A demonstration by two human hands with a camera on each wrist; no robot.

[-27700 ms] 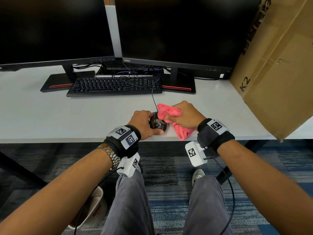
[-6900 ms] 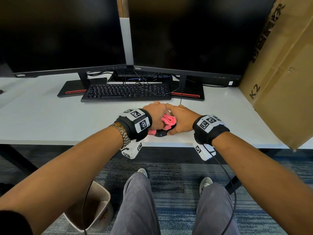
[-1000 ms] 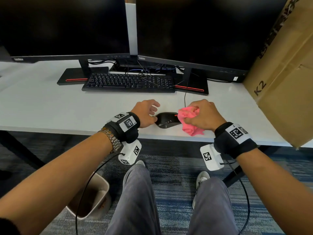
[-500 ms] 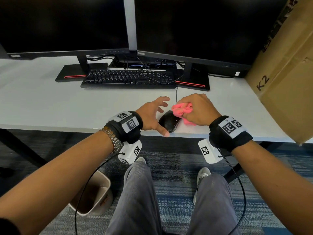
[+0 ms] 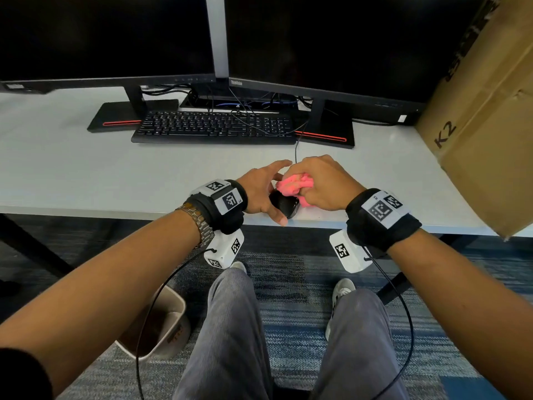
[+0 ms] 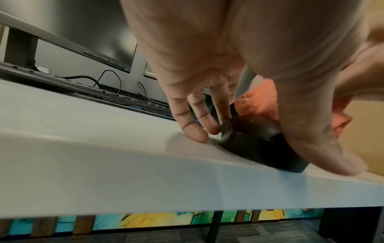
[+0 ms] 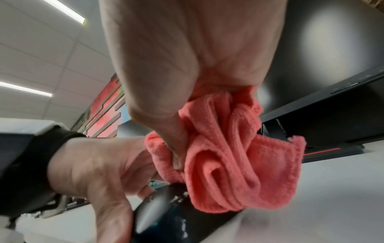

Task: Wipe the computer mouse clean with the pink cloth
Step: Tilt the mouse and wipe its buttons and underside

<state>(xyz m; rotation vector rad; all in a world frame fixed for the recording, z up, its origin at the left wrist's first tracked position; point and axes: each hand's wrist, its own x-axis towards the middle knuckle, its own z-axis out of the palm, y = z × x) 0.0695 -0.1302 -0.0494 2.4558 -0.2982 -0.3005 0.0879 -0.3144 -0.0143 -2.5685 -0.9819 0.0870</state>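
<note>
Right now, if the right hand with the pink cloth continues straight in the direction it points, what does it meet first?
Probably the left hand: the right hand points leftward, pressing the pink cloth on the mouse, and the left hand's fingers hold that far side. Depth is uncertain.

We observe the left hand [image 6: 239, 69] gripping the black mouse [image 6: 259, 144] near the white desk [image 6: 104, 164] edge, thumb alongside, fingertips [image 6: 194, 131] touching desk, pink cloth [image 6: 264, 102] bunched behind, monitors [image 6: 83, 32] beyond

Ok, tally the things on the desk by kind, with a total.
Monitors: 2
Keyboard: 1
Mouse: 1
Pink cloth: 1
Cardboard box: 1
Total: 6
</note>
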